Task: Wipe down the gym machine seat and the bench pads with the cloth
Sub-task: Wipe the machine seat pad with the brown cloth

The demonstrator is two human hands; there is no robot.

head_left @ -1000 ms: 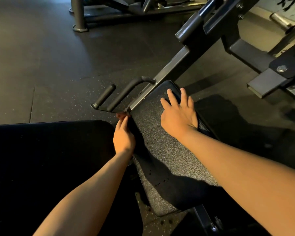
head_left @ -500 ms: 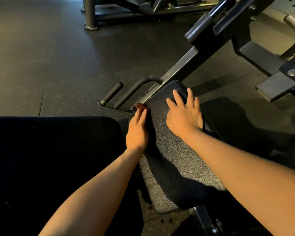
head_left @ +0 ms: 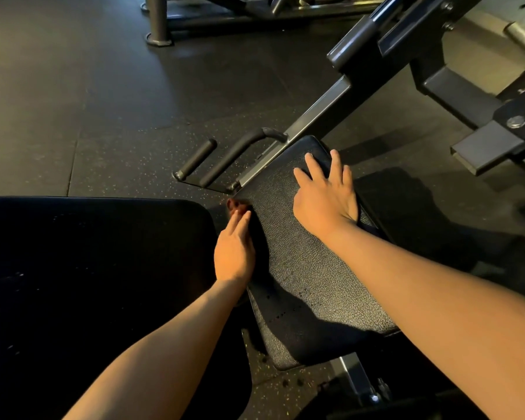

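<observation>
A black textured bench pad slopes away from me in the middle of the view. My left hand lies along the pad's left edge with its fingers straight, pressing a small dark reddish cloth that shows only at the fingertips. My right hand rests flat on the pad's far end, fingers spread, holding nothing. A wider black seat pad fills the lower left, mostly in shadow.
Two black foam-grip handles stick out left of the pad's far corner. A grey steel frame beam rises to the upper right, with brackets on the right. Another machine's post stands on the rubber floor behind.
My left hand, which had reached the pad's far left corner by the handle, has slid a little back toward me along the edge. My right hand stays on the far end.
</observation>
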